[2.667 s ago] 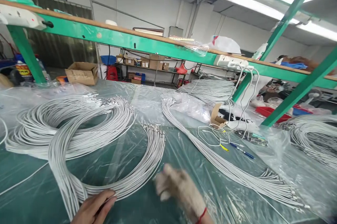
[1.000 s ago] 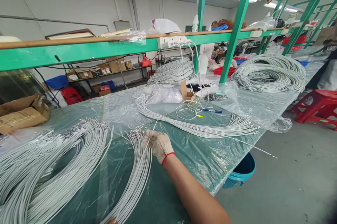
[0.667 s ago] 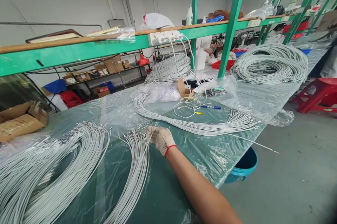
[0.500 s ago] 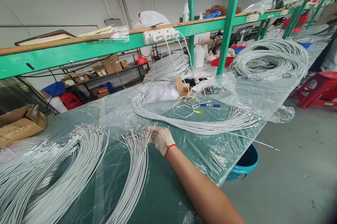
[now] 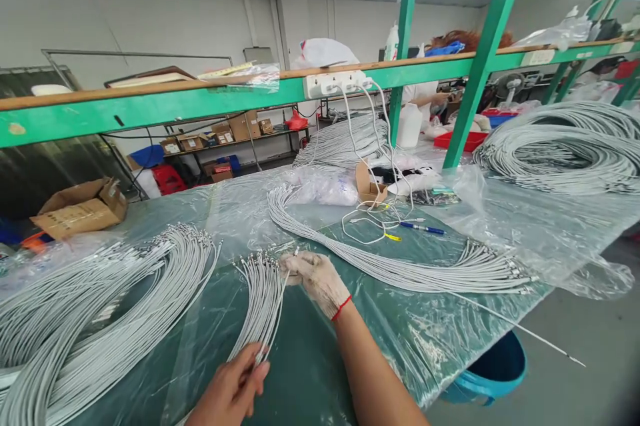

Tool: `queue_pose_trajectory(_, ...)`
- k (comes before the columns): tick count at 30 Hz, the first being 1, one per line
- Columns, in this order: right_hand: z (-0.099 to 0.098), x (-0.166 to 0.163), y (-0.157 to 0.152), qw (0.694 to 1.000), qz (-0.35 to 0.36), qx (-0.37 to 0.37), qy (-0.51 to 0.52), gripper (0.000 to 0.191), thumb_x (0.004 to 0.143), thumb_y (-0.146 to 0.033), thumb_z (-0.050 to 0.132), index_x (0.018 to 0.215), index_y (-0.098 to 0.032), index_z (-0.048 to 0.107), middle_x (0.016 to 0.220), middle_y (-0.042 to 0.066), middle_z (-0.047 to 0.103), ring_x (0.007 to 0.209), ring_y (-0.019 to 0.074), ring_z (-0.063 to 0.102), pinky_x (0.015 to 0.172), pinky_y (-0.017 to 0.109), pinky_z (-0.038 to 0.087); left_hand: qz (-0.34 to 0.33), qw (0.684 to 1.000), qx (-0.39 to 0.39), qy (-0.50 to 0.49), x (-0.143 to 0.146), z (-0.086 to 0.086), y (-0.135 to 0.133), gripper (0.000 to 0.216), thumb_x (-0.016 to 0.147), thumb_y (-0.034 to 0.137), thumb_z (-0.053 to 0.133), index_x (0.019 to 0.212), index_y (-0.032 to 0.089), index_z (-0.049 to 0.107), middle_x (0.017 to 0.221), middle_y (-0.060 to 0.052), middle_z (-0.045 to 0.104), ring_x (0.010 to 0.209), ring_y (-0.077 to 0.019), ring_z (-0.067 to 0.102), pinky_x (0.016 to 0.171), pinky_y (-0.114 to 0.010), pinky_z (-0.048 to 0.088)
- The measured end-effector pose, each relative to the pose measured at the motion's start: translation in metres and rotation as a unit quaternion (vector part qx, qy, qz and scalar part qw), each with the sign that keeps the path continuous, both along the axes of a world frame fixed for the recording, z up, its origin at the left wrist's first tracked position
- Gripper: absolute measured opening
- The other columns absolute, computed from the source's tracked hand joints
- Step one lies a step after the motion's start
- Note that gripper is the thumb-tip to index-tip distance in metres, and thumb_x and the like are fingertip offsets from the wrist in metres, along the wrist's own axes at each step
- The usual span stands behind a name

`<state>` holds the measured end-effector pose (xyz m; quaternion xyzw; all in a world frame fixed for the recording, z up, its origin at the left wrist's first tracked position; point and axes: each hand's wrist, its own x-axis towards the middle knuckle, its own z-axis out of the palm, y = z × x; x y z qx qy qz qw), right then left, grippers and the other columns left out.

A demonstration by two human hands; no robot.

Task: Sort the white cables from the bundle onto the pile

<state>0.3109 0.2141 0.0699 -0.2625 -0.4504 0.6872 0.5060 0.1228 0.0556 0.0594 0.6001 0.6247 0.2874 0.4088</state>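
Curved bundle of slim grey-white cables [image 5: 261,299]: likely light, springy; hold by far ends. Gloved right hand [image 5: 317,278] pinches one cable [image 5: 285,288]; bare left hand [image 5: 227,387] overlies bundle, grip unclear.

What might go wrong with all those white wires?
One wire pokes out past the edge of the table, so somebody walking by might snag it. The bundle beside the gloved right hand has its top ends fanned out, so they might get tangled.
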Motion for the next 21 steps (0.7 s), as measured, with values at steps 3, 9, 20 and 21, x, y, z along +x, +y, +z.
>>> queue_pose_trajectory(3,0.003,0.006,-0.007,0.997,0.073,0.009,-0.016,0.041,0.062,-0.051,0.088,0.073,-0.015,0.074,0.083,0.007,0.069,0.074,0.0170,0.061,0.068,0.029,0.051,-0.026,0.992,-0.030,-0.119,0.037,0.024,0.049,0.057,0.082,0.072,0.058,0.105,0.019,0.064,0.071,0.001,0.065,0.048,-0.0129,0.058,0.048,-0.024,0.046)
queue_pose_trajectory(9,0.003,0.018,-0.002,0.998,0.049,-0.021,-0.015,0.061,0.071,-0.074,0.073,0.082,-0.014,0.075,0.068,0.005,0.066,0.062,0.0158,0.060,0.061,0.028,0.049,0.040,0.974,0.027,-0.222,0.065,0.040,0.095,0.049,0.073,0.064,0.072,0.079,0.015,0.069,0.072,-0.003,0.067,0.049,-0.0120,0.059,0.048,-0.025,0.046)
queue_pose_trajectory(20,-0.003,0.020,0.011,0.998,-0.025,-0.058,0.006,0.066,0.067,-0.079,0.074,0.088,-0.016,0.074,0.086,0.010,0.074,0.079,0.0205,0.068,0.067,0.028,0.052,0.106,0.976,0.080,-0.170,0.070,0.029,0.099,0.038,0.067,0.055,0.074,0.070,0.017,0.076,0.063,-0.003,0.070,0.049,-0.0129,0.058,0.048,-0.025,0.046)
queue_pose_trajectory(21,-0.002,0.020,0.010,0.998,-0.028,-0.056,0.005,0.067,0.067,-0.079,0.073,0.087,-0.016,0.074,0.085,0.010,0.073,0.078,0.0205,0.068,0.067,0.029,0.052,0.103,0.977,0.079,-0.168,0.070,0.029,0.100,0.039,0.068,0.055,0.074,0.070,0.017,0.076,0.062,-0.002,0.069,0.049,-0.0128,0.057,0.048,-0.025,0.046)
